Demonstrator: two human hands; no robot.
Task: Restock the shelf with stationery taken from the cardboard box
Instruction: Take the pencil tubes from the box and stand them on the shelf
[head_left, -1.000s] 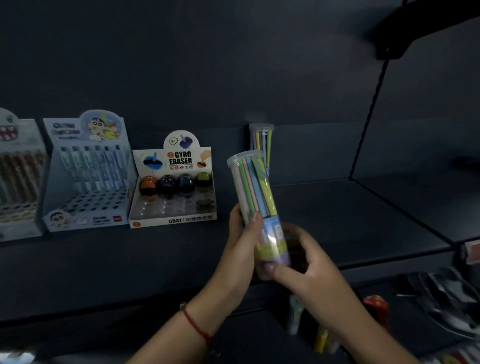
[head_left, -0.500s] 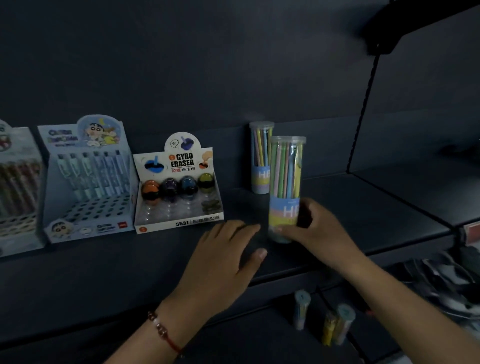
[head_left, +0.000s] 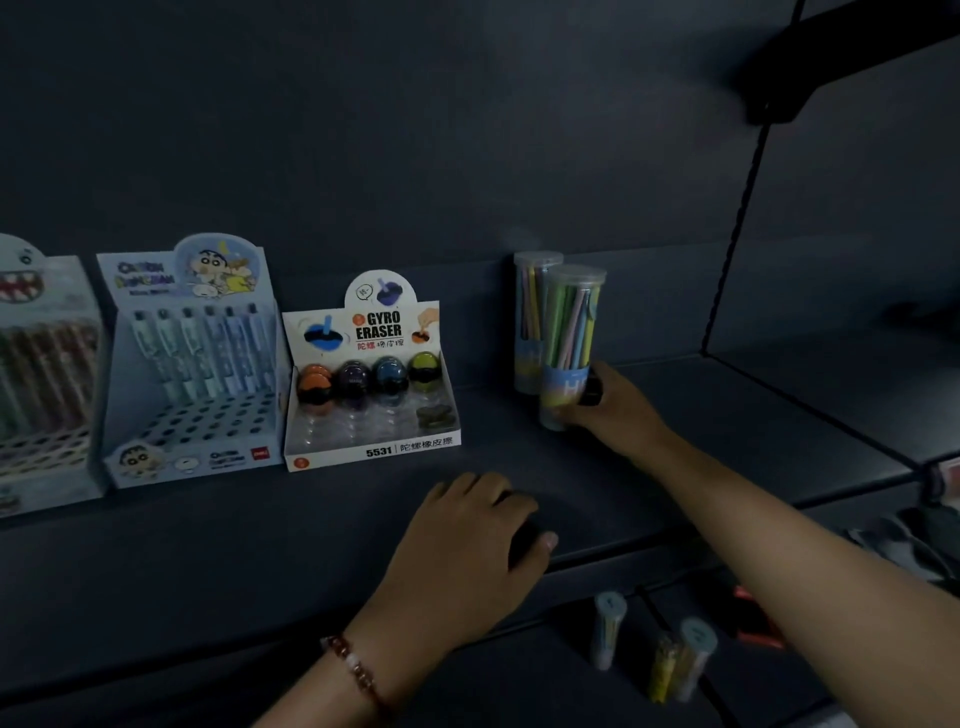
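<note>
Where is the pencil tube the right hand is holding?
The pencil tube stands upright on the shelf, right of centre in the head view, just in front of a second tube, right of the eraser box.

Your dark shelf carries, left to right, a display box with a toothy cartoon face, a pale blue cartoon pen display and the GYRO ERASER box, all side by side toward the back. Right of the eraser box, with a gap between, two clear pencil tubes stand upright, the front one just ahead of and overlapping the rear one. Your left hand rests on the shelf's front edge; your right hand grips the front tube's base.
</note>
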